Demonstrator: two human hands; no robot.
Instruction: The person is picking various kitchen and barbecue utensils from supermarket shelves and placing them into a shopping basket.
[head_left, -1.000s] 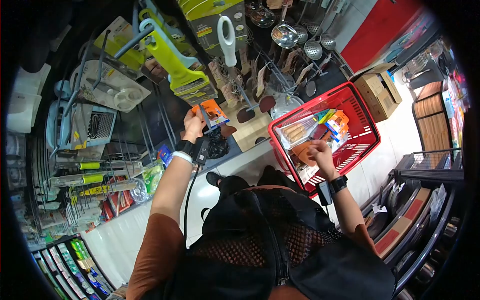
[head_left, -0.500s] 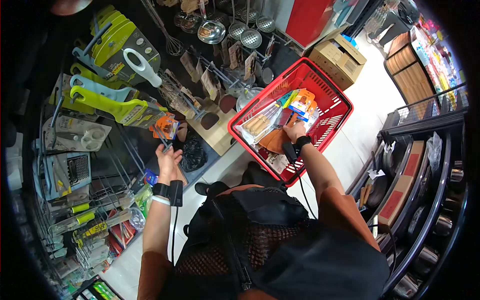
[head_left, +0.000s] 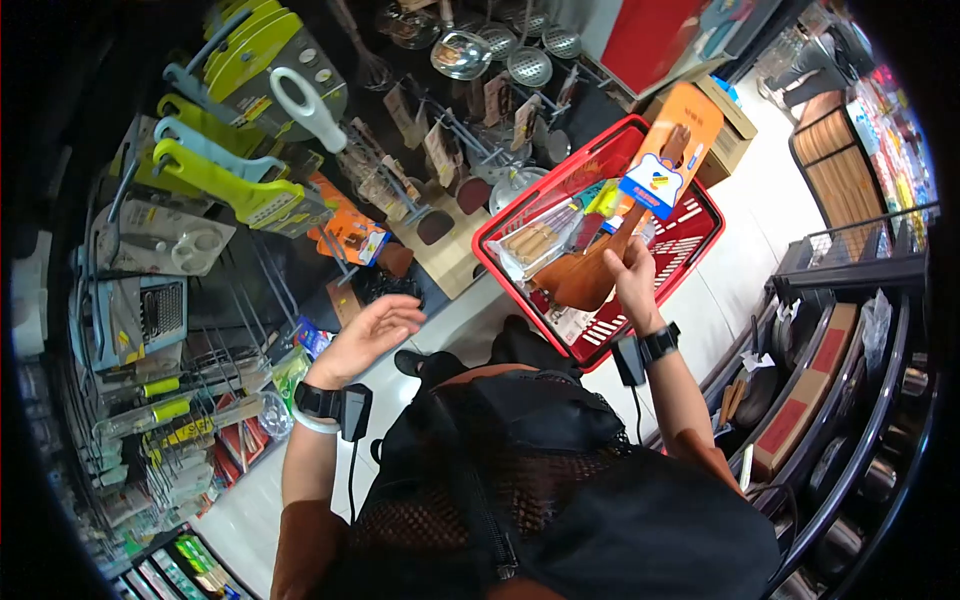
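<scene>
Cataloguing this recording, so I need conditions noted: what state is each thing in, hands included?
Right hand: closed on wooden spatula
Left hand: open, empty
Wooden spatula: held tilted over basket, orange card attached
Red basket: open-topped, partly filled
Wooden-handled items: wrapped, lying in basket
White-handled tool: hanging
Cardboard box: partly hidden, flaps unclear

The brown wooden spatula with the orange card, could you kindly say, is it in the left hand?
No, the right hand holds the brown wooden spatula, while the left hand is apart from it.
</scene>
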